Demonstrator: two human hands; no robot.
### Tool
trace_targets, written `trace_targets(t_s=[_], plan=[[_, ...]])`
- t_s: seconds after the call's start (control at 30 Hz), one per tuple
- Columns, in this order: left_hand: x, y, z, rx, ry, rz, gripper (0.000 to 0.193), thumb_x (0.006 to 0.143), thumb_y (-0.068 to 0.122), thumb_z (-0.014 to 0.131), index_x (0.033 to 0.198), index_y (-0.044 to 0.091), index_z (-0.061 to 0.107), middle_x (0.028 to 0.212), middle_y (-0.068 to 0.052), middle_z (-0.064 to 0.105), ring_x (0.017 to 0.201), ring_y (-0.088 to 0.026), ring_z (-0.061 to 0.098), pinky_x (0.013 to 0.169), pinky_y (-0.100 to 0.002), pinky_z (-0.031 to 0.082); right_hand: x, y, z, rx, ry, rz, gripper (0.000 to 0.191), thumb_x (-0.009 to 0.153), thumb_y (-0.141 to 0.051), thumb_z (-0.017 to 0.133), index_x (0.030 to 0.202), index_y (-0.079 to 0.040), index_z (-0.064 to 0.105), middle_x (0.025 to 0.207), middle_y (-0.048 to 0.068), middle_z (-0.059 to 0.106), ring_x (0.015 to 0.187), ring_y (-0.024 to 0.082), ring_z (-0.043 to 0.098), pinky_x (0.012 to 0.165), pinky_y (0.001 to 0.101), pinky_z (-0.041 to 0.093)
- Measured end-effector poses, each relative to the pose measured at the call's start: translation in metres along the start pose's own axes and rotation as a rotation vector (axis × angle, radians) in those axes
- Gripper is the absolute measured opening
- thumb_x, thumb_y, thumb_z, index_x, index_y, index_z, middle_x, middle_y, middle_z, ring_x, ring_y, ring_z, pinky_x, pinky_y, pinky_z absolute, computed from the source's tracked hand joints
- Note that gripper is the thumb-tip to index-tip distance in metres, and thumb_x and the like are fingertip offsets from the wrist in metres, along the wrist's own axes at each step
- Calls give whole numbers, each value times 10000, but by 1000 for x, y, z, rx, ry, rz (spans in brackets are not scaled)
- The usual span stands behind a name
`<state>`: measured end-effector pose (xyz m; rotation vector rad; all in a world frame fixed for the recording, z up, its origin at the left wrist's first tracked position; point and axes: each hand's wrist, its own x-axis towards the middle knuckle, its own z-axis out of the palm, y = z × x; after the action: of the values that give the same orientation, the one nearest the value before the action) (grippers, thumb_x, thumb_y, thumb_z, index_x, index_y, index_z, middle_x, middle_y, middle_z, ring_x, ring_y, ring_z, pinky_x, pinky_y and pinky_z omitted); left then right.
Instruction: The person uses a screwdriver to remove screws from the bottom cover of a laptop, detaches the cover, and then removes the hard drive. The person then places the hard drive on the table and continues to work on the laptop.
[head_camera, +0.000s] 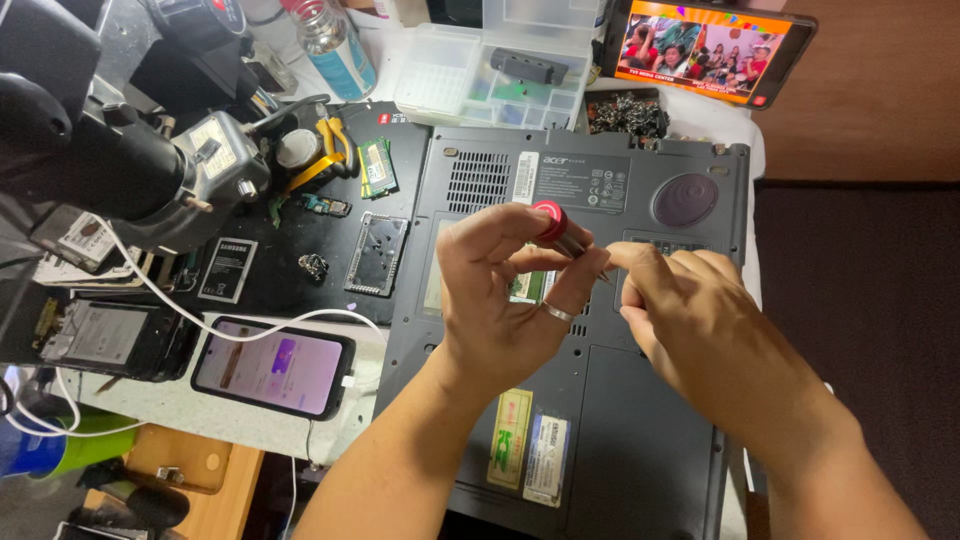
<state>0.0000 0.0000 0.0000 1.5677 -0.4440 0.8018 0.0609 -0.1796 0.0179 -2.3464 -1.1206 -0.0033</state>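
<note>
A small screwdriver with a red cap sat above the upturned grey laptop, pinched between the left hand's thumb and fingers. The right hand pinched at its tip, perhaps holding a screw. A lit phone lay nearby on the left.

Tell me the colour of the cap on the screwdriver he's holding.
Red, on the small metal screwdriver held by the left hand; head view.

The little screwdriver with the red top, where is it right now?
In the head view, the screwdriver sits near the middle, pinched in the left hand, with the right hand touching its tip, above the upside-down grey laptop.
</note>
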Motion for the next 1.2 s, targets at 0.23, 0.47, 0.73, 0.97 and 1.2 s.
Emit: trace_targets(t_s=[0.23, 0.47, 0.73, 0.97, 1.2], plan=[[3, -4, 1, -2, 0, -6, 520, 1010, -143, 725, 1323, 71, 369, 1104, -109, 635, 969, -142, 723, 845, -293, 670, 2, 1, 1, 38, 76, -101, 625, 758, -6, 732, 1310, -83, 450, 845, 75, 644, 839, 305, 665, 931, 476, 474], [2, -6, 1, -30, -13, -27, 506, 1021, -141, 715, 1325, 74, 373, 1093, -98, 632, 971, -139, 727, 845, -295, 672, 3, 6, 2, -1, 27, -141, 505, 808, 58, 662, 1252, -60, 452, 821, 62, 607, 800, 258, 670, 959, 471, 471], [1, -6, 4, -29, 3, -38, 504, 1020, -134, 726, 1318, 77, 379, 1110, -83, 623, 980, -124, 716, 846, -282, 666, 0, 21, -4, 52, -17, 107, 436, 926, -70, 643, 1331, -118, 491, 858, 25, 636, 824, 195, 653, 918, 412, 532], [1, -6, 3, -19, -5, -51, 486, 1012, -139, 726, 1302, 62, 392, 1107, -85, 628, 983, -129, 717, 847, -288, 674, -7, 15, -9, -132, 126, -137, 257, 810, -201, 772, 1016, -160, 624, 885, 25, 662, 929, 247, 655, 964, 450, 420], [2, -5, 3, -18, -2, -40, 493, 1013, -141, 716, 1306, 58, 374, 1117, -92, 625, 987, -133, 720, 850, -288, 672, 2, -5, -2, -84, 46, -35, 318, 840, -63, 727, 1087, -83, 527, 760, 59, 638, 792, 266, 660, 877, 469, 477]])
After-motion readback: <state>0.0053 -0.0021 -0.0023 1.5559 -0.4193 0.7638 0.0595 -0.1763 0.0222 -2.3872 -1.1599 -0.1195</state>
